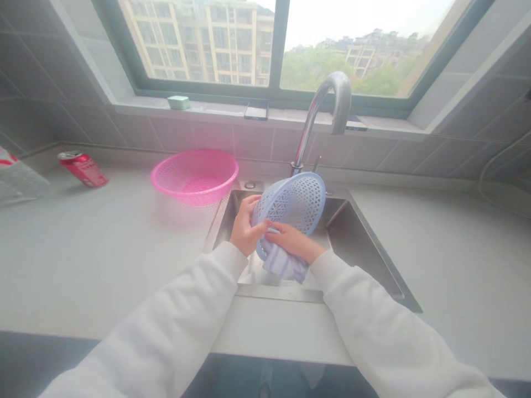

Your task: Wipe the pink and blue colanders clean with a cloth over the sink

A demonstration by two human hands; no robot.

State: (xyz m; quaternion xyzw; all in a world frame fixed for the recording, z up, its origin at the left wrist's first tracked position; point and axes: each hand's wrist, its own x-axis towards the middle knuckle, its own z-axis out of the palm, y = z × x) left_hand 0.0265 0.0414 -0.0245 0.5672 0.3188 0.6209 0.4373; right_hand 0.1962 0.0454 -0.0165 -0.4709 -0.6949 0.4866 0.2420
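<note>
Fingers of the left hand (246, 225) wrap the rim of a pale blue plastic basket (290, 207), tilted over a steel sink (346, 221); the right hand (292, 242) lies curled on a pale cloth (284, 265) pressed against it. A pink basket (194, 177) sits on the worktop (103, 265) just beside the sink.

**Kitchen wall and window.** At 12 o'clock, a dark-framed window (279, 44) looks out on apartment blocks (199, 38) and trees (315, 69) under a pale sky (360, 22). A narrow sill (211, 108) runs beneath it. Grey tiles (95, 127) cover the wall from 10 to 2 o'clock. A steel faucet (327, 94) rises at 1 o'clock. A pale countertop (91, 265) spans 9 to 3 o'clock.
</note>
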